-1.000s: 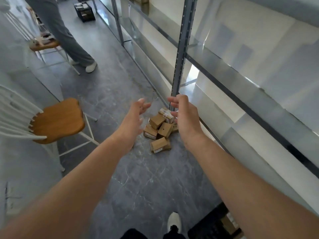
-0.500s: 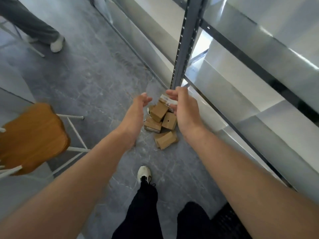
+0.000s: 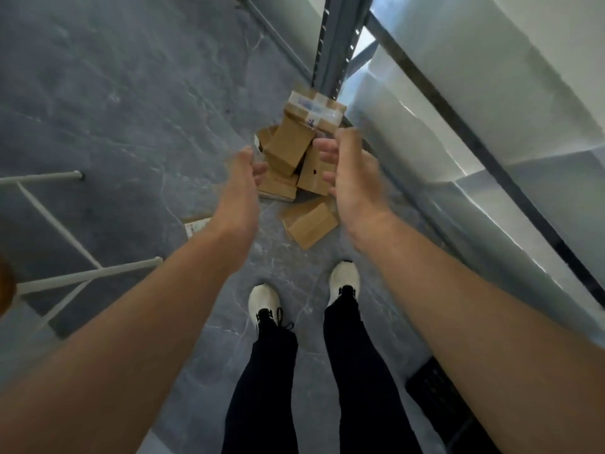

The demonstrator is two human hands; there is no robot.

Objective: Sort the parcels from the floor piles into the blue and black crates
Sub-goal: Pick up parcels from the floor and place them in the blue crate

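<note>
Left: your left hand (image 3: 240, 181), grip open, fingers relaxed, holding nothing.
Centre: parcels (image 3: 309, 173), brown cartons heaped on the floor (image 3: 98, 93) at the shelving upright (image 3: 330, 44), between and just beyond both hands. The top carton (image 3: 288, 144) has its long axis running near-left to far-right.
Right: your right hand (image 3: 352, 172), grip loosely curled, empty, about equally near.
Near right: black crate (image 3: 438, 394).

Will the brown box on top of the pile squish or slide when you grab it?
Probably stays stiff: the top box is cardboard with crisp, square edges. It leans tilted on other boxes, so a nudge might tip it off. Plain cardboard probably grips well.
</note>
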